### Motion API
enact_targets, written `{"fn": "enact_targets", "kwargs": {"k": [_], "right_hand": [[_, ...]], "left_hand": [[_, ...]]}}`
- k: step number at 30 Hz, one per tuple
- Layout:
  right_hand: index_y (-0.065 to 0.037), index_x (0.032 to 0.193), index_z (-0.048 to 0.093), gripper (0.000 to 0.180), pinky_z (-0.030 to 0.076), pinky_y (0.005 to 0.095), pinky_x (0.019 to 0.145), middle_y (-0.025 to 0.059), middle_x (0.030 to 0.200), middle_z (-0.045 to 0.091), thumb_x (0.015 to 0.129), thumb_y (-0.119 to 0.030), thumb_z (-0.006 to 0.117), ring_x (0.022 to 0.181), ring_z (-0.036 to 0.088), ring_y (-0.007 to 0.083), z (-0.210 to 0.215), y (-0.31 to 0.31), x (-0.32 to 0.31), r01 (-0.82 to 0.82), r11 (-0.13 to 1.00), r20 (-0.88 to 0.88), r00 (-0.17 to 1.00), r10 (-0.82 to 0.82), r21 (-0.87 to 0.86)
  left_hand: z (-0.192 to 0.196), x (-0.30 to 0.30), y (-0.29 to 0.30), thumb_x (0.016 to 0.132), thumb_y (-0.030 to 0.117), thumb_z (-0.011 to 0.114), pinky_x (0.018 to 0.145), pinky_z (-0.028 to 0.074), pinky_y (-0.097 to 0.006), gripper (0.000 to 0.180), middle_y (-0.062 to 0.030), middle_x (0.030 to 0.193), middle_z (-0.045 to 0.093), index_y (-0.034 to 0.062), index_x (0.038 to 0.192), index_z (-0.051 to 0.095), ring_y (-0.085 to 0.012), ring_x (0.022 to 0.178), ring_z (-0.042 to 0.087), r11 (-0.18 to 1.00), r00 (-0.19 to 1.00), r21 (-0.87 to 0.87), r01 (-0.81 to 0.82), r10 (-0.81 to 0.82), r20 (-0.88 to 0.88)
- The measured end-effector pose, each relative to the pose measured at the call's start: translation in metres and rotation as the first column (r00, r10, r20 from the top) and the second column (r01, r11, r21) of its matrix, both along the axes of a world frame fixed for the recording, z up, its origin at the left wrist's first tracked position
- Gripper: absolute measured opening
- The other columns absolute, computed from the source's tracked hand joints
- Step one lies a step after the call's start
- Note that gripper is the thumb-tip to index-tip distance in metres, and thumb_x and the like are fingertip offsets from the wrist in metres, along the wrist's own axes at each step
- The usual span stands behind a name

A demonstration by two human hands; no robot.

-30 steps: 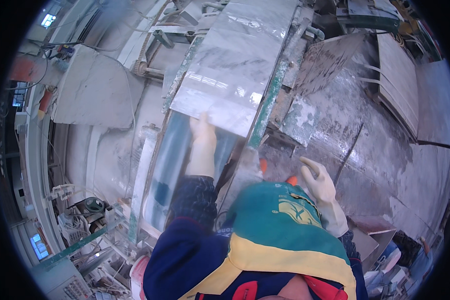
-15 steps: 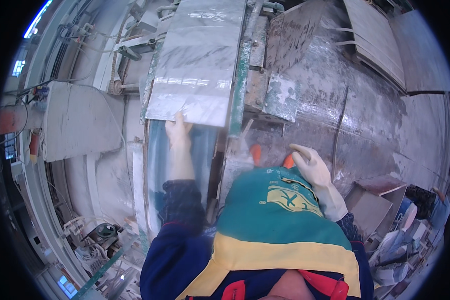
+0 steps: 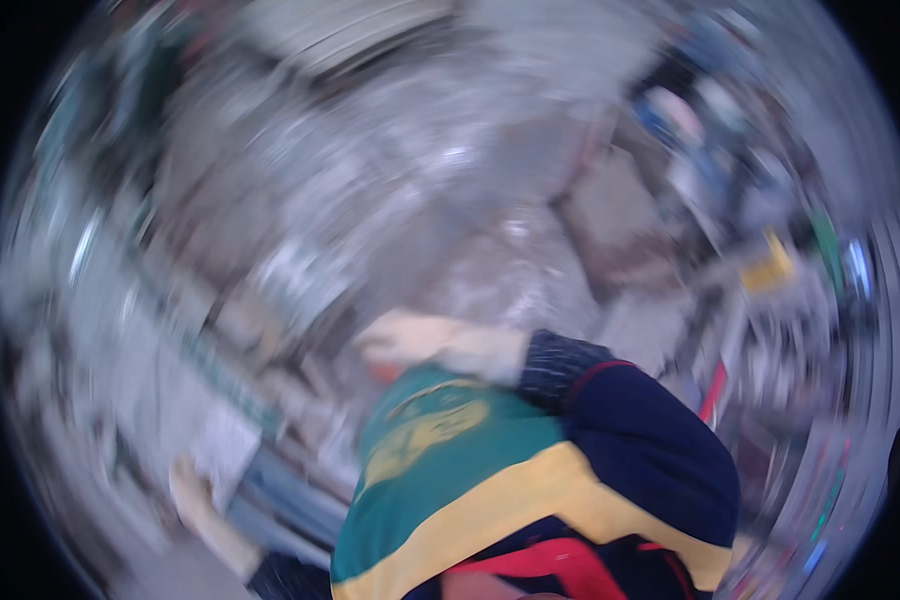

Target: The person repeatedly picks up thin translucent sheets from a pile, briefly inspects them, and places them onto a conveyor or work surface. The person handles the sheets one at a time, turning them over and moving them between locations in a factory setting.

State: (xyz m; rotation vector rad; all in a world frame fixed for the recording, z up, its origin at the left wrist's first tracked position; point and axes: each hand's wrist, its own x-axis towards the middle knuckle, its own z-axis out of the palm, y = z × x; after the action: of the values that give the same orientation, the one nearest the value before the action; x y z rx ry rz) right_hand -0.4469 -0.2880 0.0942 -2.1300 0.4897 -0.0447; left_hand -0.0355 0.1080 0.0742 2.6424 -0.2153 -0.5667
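Observation:
The whole view is smeared by motion. At the lower left, my left hand (image 3: 195, 498), in a cream glove, is beside the near end of a pale grey-white stone slab (image 3: 215, 435). The blur hides whether its fingers touch or grip the slab. My right hand (image 3: 415, 340), gloved the same way, is in front of the green apron (image 3: 450, 420) with the forearm bent across from the right. Its fingers blur together, and nothing can be made out in them.
A green rail (image 3: 225, 375) runs along the slab's right side. Beyond the slab's near end lies a blue-grey bed (image 3: 295, 495). Wet grey floor (image 3: 370, 190) spreads ahead. A pale boxy shape (image 3: 615, 205) and a yellow object (image 3: 767, 265) stand at the right.
My view has swung to the right, so the slab and my left hand now appear at the lower left. My right hand appears further left, before the apron.

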Motion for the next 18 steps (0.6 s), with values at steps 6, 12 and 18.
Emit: {"fn": "enact_targets", "kwargs": {"k": [6, 12, 18], "right_hand": [[-0.006, 0.139, 0.059, 0.055, 0.04, 0.0462, 0.115, 0.0213, 0.143, 0.057, 0.098, -0.042, 0.057, 0.133, 0.053, 0.0392, -0.071, -0.044, -0.112, 0.416, 0.908, -0.203, 0.885, -0.418, -0.055], [-0.002, 0.13, 0.064, 0.052, 0.046, 0.0484, 0.108, 0.0254, 0.13, 0.065, 0.093, -0.039, 0.063, 0.124, 0.059, 0.0423, -0.086, -0.015, -0.432, 0.92, 0.023, 0.108, 0.07, -0.992, -0.39], [-0.004, 0.133, 0.064, 0.053, 0.042, 0.0501, 0.109, 0.0249, 0.131, 0.063, 0.094, -0.04, 0.061, 0.122, 0.057, 0.0443, -0.044, 0.066, -0.702, 0.373, -0.547, 0.389, -0.419, -0.82, -0.75]], "left_hand": [[0.005, -0.042, -0.183, 0.104, 0.045, 0.051, 0.053, 0.044, -0.024, 0.049, -0.0059, 0.08, 0.063, 0.0083, 0.137, 0.057, -0.0115, 0.063, 0.057, 0.856, 0.947, -0.495, 0.149, -0.267, -0.177], [-0.035, -0.241, -0.336, 0.107, 0.031, 0.053, 0.098, 0.053, -0.037, 0.054, -0.0213, 0.12, 0.066, 0.0036, 0.152, 0.041, -0.0275, 0.11, 0.066, 0.633, 0.644, -0.622, 0.462, -0.721, -0.255], [-0.034, -0.431, -0.407, 0.106, 0.024, 0.056, 0.095, 0.054, -0.033, 0.051, -0.0184, 0.121, 0.067, -0.0007, 0.149, 0.044, -0.024, 0.108, 0.066, 0.45, 0.381, -0.636, 0.628, -0.889, -0.252]]}}
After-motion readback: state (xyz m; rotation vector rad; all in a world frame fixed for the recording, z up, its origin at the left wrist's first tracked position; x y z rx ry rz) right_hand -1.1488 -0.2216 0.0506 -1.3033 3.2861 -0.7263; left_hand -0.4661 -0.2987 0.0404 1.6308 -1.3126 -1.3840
